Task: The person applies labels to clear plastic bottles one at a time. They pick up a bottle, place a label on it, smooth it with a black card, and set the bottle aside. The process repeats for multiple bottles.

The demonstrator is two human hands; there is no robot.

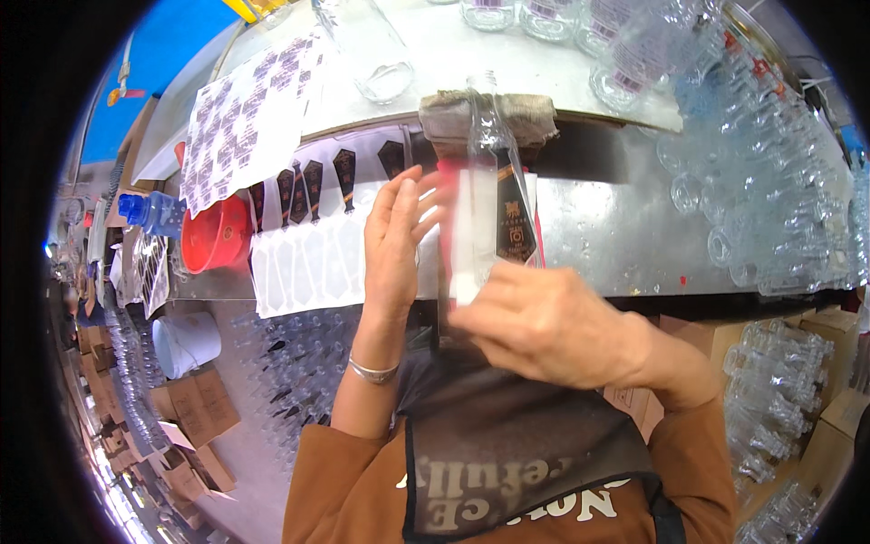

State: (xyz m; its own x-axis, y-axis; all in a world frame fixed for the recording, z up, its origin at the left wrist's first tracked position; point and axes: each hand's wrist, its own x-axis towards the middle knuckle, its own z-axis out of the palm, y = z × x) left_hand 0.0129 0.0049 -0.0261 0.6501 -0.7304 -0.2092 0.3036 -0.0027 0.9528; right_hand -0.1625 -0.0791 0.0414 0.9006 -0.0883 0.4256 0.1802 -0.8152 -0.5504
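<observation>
A clear glass bottle (494, 136) lies on the stand in front of me, its neck pointing away over a folded rag (444, 118). A black tie-shaped label (513, 213) with copper-coloured print shows on its body. My right hand (553, 326) is closed at the bottle's near end, blurred by motion. A blurred white flat piece (469, 276) shows by its fingertips; whether they grip it I cannot tell. My left hand (394, 240) is open just left of the bottle, fingers stretched and holding nothing. Left of it lies a sheet of tie-shaped labels (313, 272), several black ones along its far part.
A purple-printed sheet (245, 122) overlaps the label sheet. A red basin (216, 238) stands at the left. Clear bottles (725, 163) crowd the right side; more (489, 14) stand on the far white board (435, 54). Bottles (294, 381) and a white bucket (186, 344) stand below the table.
</observation>
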